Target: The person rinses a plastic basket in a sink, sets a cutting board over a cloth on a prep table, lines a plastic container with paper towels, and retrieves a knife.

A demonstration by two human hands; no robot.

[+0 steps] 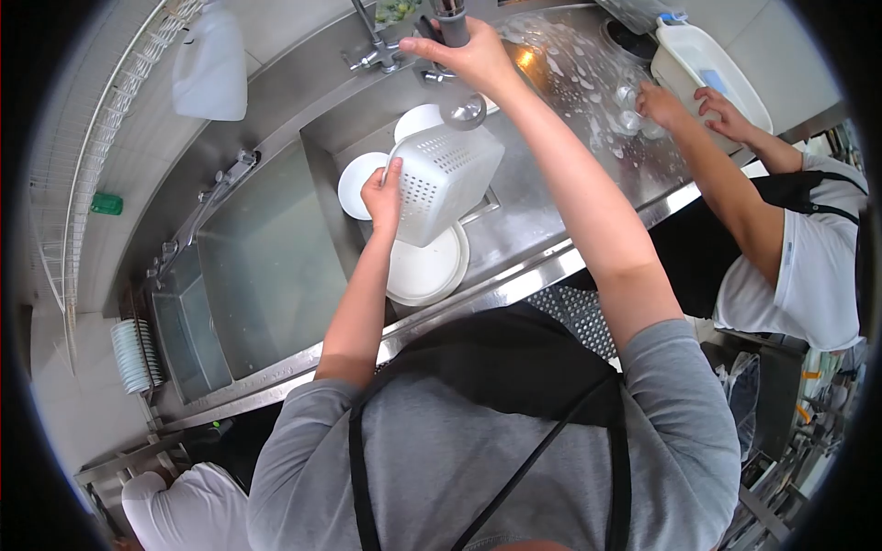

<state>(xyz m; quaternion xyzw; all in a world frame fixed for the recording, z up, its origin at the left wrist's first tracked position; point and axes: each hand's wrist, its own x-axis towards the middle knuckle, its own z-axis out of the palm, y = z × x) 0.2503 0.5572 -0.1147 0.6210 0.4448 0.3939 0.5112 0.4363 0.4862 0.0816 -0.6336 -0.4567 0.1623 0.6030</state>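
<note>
This is plainly the washing-up corner of a commercial kitchen, with its soapy steel counter [593, 110], deep water-filled basin [257, 266], wall-mounted taps, white plates [427, 266] piled in the sink, more plates racked [135, 356] at the far end, and 3 people close by, black aprons [496, 367] among them.

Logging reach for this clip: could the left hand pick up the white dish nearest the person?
Probably not without letting go: the left hand grips the perforated basket, which partly hides the white dish.
</note>
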